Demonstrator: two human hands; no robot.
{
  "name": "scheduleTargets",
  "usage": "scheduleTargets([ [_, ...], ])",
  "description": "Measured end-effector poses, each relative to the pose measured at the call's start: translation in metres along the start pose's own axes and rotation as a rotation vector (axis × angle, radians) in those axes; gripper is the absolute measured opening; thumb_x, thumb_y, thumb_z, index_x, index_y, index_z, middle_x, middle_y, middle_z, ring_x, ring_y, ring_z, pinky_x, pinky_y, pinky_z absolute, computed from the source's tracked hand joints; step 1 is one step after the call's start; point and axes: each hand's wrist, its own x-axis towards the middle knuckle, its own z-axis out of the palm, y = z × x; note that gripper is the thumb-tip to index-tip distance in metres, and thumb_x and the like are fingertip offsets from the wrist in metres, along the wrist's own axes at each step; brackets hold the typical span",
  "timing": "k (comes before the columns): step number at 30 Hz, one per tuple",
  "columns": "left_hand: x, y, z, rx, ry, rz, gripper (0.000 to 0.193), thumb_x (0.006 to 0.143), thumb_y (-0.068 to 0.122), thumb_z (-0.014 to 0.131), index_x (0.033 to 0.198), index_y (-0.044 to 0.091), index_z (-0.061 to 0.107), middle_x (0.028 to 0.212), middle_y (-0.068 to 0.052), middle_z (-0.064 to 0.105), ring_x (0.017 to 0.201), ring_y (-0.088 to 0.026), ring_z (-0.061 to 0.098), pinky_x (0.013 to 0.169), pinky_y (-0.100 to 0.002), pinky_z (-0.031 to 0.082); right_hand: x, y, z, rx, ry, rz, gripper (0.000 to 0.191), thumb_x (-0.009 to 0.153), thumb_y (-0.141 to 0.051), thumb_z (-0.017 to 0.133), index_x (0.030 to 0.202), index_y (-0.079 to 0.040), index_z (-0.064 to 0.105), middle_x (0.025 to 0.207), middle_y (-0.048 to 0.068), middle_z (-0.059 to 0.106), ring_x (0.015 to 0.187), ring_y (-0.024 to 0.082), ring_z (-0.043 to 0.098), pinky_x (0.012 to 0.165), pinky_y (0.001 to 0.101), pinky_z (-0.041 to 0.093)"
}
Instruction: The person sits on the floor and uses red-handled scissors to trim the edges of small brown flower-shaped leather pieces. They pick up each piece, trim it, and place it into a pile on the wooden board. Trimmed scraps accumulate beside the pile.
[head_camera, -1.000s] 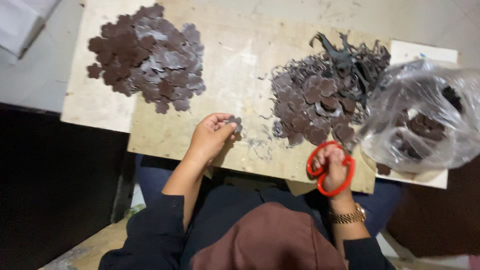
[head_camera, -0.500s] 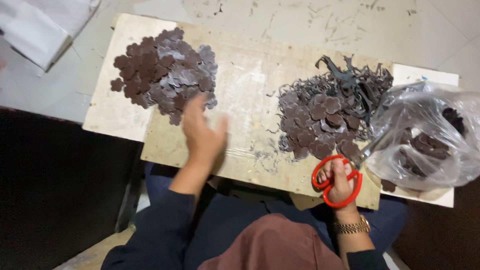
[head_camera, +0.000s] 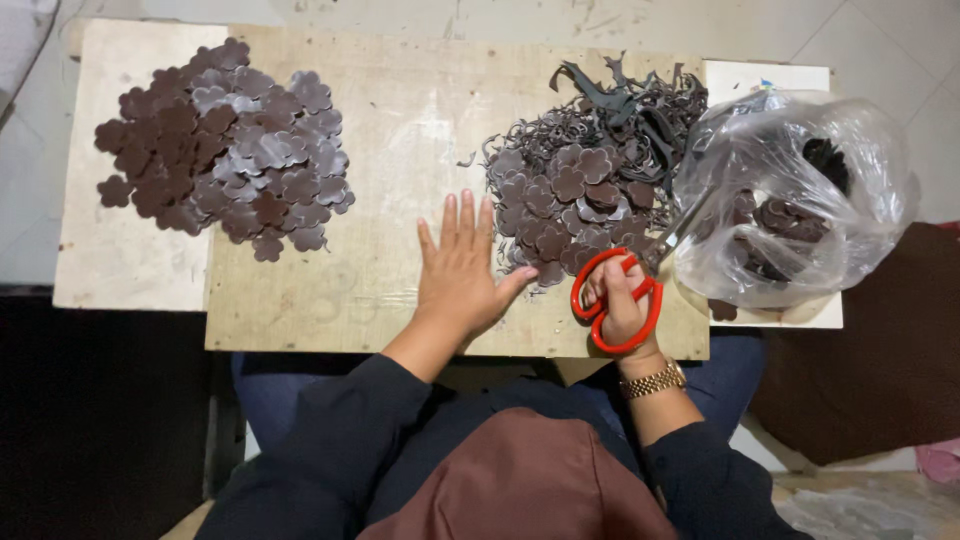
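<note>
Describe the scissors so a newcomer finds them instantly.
On the wooden board, go to its near right edge, beside the clear plastic bag. The scissors sit in the right hand, blades toward the bag; their red handles are the only bright thing among brown cutouts.

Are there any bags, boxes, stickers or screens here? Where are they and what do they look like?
Clear plastic bag: on the right end of the table, crumpled and puffy, see-through, with dark brown flower-shaped pieces inside.
White board: flat under the bag, with a tiny coloured mark at its top edge, too small to tell.
No boxes or screens show.
</note>
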Motion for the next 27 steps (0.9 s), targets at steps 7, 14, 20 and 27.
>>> scheduleTargets([
  [7,0.016,0.015,0.009,-0.183,0.173,0.167,0.097,0.087,0.071,0.059,0.157,0.009,0.033,0.165,-0.026,0.019,0.154,-0.041,0.01,0.118,-0.068,0.004,-0.003,0.002,0.003,-0.045,-0.017,-0.046,0.034,0.108,-0.034,0.05,0.087,-0.007,0.049,0.075,0.002,0.05,0.069,0.012,0.05,0.066,0.0282,0.045],
  [14,0.019,0.02,0.016,-0.243,0.255,0.341,0.04,0.085,0.039,0.076,0.118,0.016,0.073,0.153,-0.018,0.047,0.152,-0.038,0.027,0.119,-0.071,0.01,-0.004,0.006,0.005,-0.045,0.0,-0.051,0.033,0.108,-0.032,0.05,0.087,-0.007,0.05,0.076,0.003,0.051,0.07,0.012,0.05,0.066,0.0285,0.046],
  [20,0.02,0.016,0.016,-0.323,0.331,0.416,0.031,0.086,0.027,0.079,0.113,0.012,0.074,0.136,-0.012,0.062,0.144,-0.034,0.042,0.118,-0.069,0.02,-0.005,0.01,0.002,-0.085,0.016,-0.065,0.031,0.107,-0.03,0.049,0.087,-0.006,0.051,0.076,0.003,0.052,0.069,0.012,0.049,0.066,0.0282,0.045],
  [27,0.022,0.01,0.012,-1.099,0.216,-0.003,0.015,0.091,0.01,0.076,0.106,0.009,0.073,0.099,-0.006,0.076,0.086,-0.014,0.073,0.078,-0.029,0.061,-0.004,0.011,-0.001,-0.035,0.007,-0.039,0.03,0.106,-0.03,0.05,0.086,-0.007,0.048,0.076,0.001,0.049,0.069,0.012,0.049,0.066,0.0284,0.046],
])
